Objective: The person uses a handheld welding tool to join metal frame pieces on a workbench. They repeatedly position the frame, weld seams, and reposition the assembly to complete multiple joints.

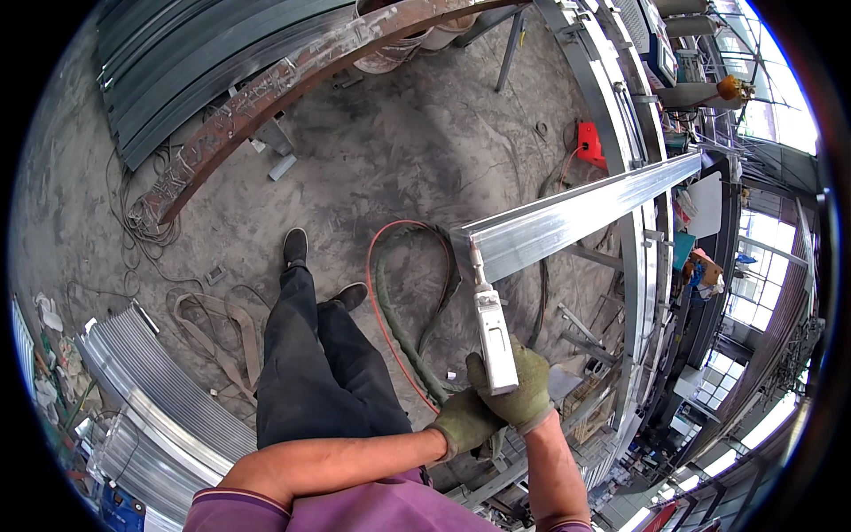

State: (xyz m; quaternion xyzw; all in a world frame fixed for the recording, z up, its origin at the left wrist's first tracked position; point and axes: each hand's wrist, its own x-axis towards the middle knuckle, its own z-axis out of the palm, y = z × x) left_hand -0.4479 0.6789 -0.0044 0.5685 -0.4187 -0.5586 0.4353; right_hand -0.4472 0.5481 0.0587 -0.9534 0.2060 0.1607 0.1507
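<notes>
A white welding gun (496,341) with a slim metal nozzle points away from me. My right hand (523,387), in a green glove, is closed around its rear part. My left hand (465,422), gloved the same way, is pressed against the right one, just below the gun's back end. Its fingers look curled, but what they hold is hidden. The nozzle's tip is at the near end of a long silvery metal beam (576,217), touching it or very close. That beam slants up to the right, its far part over a metal frame (634,257).
A red hose (370,284) and a green sleeved cable loop on the floor beside my feet. A rusty curved beam (239,120) arches ahead, near dark stacked panels (168,80). Corrugated sheets (164,381) lie at left. A red box (590,144) stands by the frame.
</notes>
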